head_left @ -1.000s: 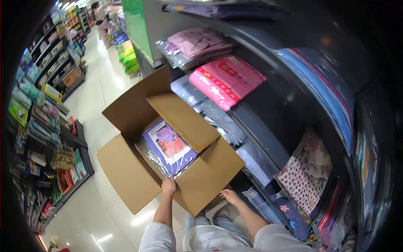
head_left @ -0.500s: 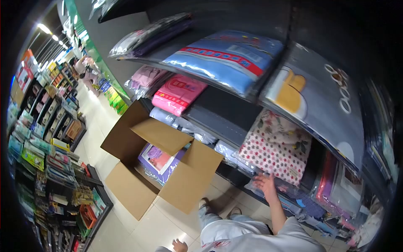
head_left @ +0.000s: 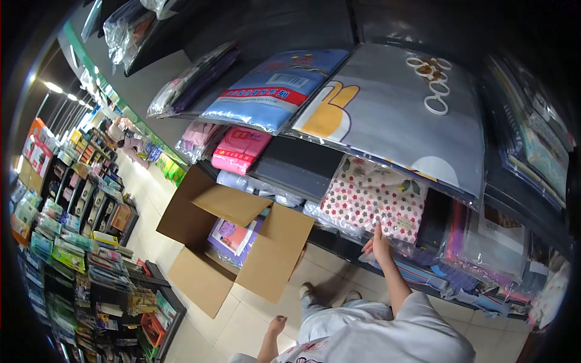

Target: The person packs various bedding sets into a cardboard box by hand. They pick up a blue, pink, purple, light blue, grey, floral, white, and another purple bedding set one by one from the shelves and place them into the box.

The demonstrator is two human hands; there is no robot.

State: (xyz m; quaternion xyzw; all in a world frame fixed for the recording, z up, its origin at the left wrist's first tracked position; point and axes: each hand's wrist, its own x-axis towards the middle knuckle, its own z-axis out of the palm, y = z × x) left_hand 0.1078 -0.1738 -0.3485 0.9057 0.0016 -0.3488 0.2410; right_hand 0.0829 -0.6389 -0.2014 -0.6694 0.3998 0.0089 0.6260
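Observation:
My right hand (head_left: 379,247) is at the front edge of a clear-wrapped package of flower-print cloth (head_left: 372,202) on the lower shelf. Its index finger points up at the wrapping and the other fingers are partly bent; nothing shows in its grasp. Low in the view, my left hand (head_left: 277,325) hangs over the floor with curled fingers and nothing visible in it. An open cardboard box (head_left: 273,254) stands left of the shelves, flaps spread. Inside it lies a purple package (head_left: 237,237) with a picture on its front.
On the upper shelf lie a blue package (head_left: 269,91) and a large grey package (head_left: 393,115). A pink package (head_left: 241,150) rests on the lower shelf (head_left: 296,166). Across the tiled aisle (head_left: 209,336) is a rack of goods (head_left: 91,266). Another person (head_left: 128,142) is farther down the aisle.
My right hand has moved up to the flower-print package, its spread fingers drawing together. The left hand has risen slightly and its fingers have curled. The view has turned to the right.

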